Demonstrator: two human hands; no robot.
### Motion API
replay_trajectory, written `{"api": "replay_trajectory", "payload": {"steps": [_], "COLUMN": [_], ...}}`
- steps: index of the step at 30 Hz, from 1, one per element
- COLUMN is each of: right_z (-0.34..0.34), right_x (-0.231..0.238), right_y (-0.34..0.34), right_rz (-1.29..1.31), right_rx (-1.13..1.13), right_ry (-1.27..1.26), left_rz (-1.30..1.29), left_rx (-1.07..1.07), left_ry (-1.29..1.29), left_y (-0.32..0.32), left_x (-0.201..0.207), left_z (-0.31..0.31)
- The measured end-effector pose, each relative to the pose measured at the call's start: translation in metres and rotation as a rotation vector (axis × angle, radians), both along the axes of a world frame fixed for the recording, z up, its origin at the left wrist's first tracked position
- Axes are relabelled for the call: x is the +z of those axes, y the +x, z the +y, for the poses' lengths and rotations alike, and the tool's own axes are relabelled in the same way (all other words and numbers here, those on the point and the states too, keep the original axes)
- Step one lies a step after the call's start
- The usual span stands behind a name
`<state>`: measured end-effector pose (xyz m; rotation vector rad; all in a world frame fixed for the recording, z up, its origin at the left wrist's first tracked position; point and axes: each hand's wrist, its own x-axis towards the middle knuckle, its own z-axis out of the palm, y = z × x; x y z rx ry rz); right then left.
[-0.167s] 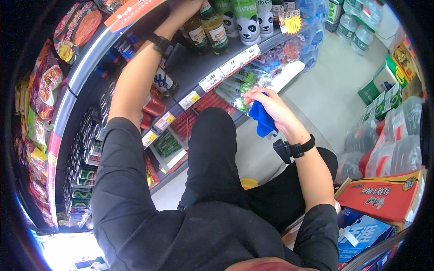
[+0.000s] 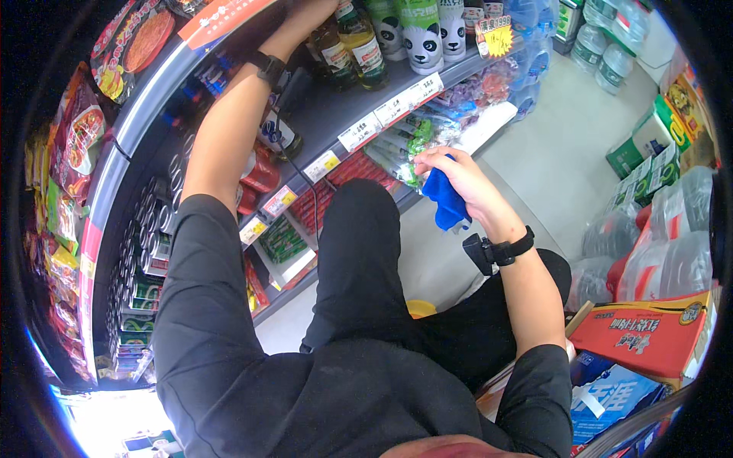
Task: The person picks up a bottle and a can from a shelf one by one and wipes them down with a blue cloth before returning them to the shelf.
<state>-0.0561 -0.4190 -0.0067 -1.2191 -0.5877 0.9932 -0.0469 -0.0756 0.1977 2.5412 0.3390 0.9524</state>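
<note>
My left hand (image 2: 311,14) reaches up over the dark shelf (image 2: 314,114) to the top edge of the view, beside glass bottles with yellowish liquid (image 2: 365,52). Its fingers are hidden or cut off there, so what they hold or touch cannot be seen. My right hand (image 2: 456,177) is closed on a blue cloth (image 2: 444,200), which hangs crumpled below the fingers. This hand is in front of the shelf, close to bagged goods in clear and green wrapping (image 2: 397,156) on the lower level.
Green and white bottles with panda faces (image 2: 422,42) stand right of the glass bottles. Cans (image 2: 156,248) fill the left shelves, near hanging snack packets (image 2: 85,130). At right are bundled water bottles (image 2: 664,237), a red carton (image 2: 641,332) and a blue carton (image 2: 615,404). A thin black cable (image 2: 311,187) hangs before the shelf.
</note>
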Motion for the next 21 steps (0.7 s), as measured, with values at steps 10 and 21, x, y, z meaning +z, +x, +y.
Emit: {"api": "replay_trajectory", "payload": {"steps": [10,21], "right_z": [-0.005,-0.022], "right_x": [0.018,0.018], "right_y": [0.016,0.015], "right_rz": [0.500,0.634], "right_rx": [0.115,-0.152], "right_ry": [0.244,0.296], "left_rz": [-0.091,-0.396], "left_rx": [0.136,0.290], "left_ry": [0.341,0.224], "left_y": [-0.031,-0.198], "left_x": [0.004,-0.141], "left_z": [-0.009,-0.147]}}
